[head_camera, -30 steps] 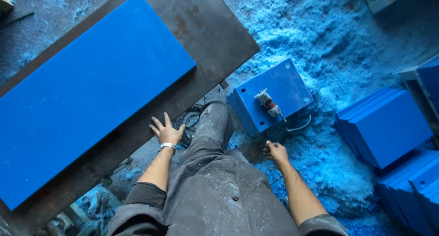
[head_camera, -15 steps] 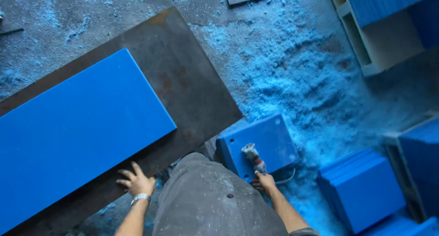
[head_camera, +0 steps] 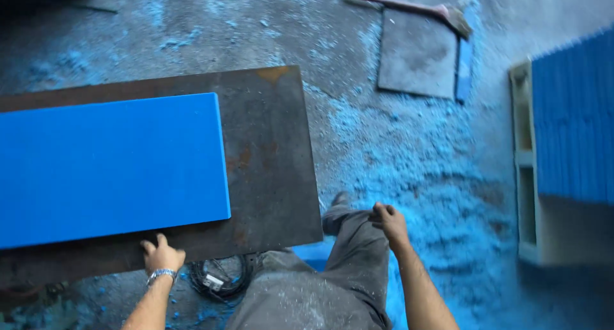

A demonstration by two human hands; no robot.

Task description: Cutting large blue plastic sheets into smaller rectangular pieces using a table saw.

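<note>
Below, left hand (head_camera: pixel 162 255) laid flat on the near edge of a rusty dark metal plate (head_camera: pixel 268 170), fingers slightly spread, nothing gripped; silvery watch (head_camera: pixel 160 275) on the wrist. Just beyond the fingertips, a long blue board (head_camera: pixel 109 167) lying flat on that plate, its near edge close to the hand but apart from it, its right end short of the plate's right edge. Just right of the left wrist, under the plate's edge, a coil of black cable (head_camera: pixel 220 277) on the floor.

Right hand (head_camera: pixel 389 223) hanging loosely curled above the raised knee in grey trousers (head_camera: pixel 332 285), fingers bent inward, nothing held as far as can be told; somewhat blurred. Just left of it and slightly farther, a dark shoe (head_camera: pixel 335 212) at the plate's near right corner. A patch of blue showing between the legs, too hidden to identify.

Around and beyond the right hand, concrete floor thickly strewn with blue shavings (head_camera: pixel 409 151). Far beyond the right hand, a grey mat (head_camera: pixel 416 48) with a broom (head_camera: pixel 416 7) lying across its far end. Well off to the right, a pale pallet-like frame (head_camera: pixel 527 170) bearing a stack of blue sheets (head_camera: pixel 575 119) standing on edge.
</note>
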